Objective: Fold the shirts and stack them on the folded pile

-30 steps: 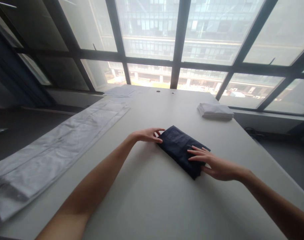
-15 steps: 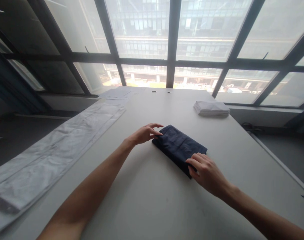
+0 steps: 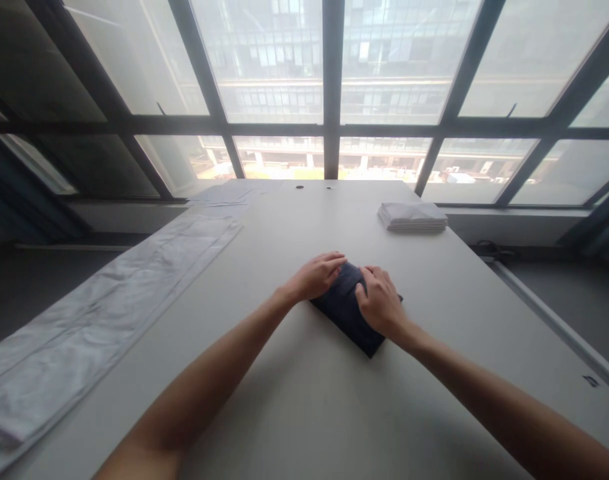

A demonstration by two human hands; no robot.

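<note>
Folded dark-blue cloth, one: on white table. Right hand: moved up from near corner, now uncovered; fingers half-curled over top. Left hand: fingers together, slightly bent, at left end. Grip: cannot tell.

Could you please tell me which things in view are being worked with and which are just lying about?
In use:
- folded dark blue cloth, touched by left hand and right hand

Lying about:
- folded white stack
- long creased whitish sheet
- flat pale sheets
</note>
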